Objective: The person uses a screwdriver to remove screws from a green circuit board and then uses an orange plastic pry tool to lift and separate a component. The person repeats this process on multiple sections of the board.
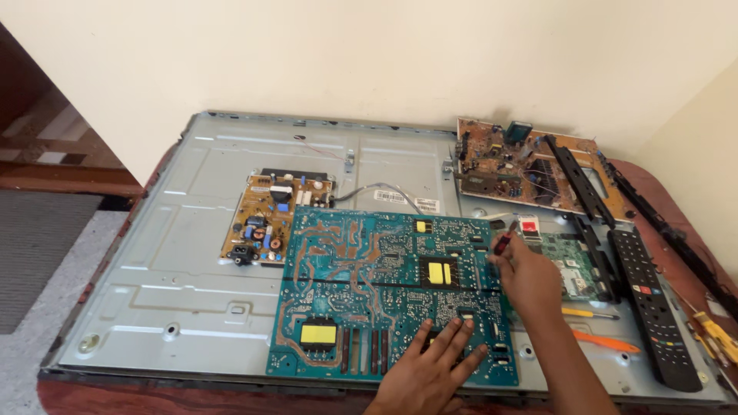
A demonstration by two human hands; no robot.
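A large teal circuit board [369,292] lies solder-side up on the bare metal back panel [169,261] of a flat screen. My left hand [430,369] lies flat on the board's lower right part, fingers spread. My right hand [530,273] is at the board's right edge and pinches a small red-handled tool [503,242], its tip against the board edge. A tan power board [273,219] sits fixed to the panel just left of and behind the teal board.
A brown circuit board [507,165] lies at the back right, black plastic strips [580,180] across it. A green board [569,261], a black remote [649,303], an orange tool [607,342] and yellow-handled tools [715,330] lie to the right. A cream wall stands behind.
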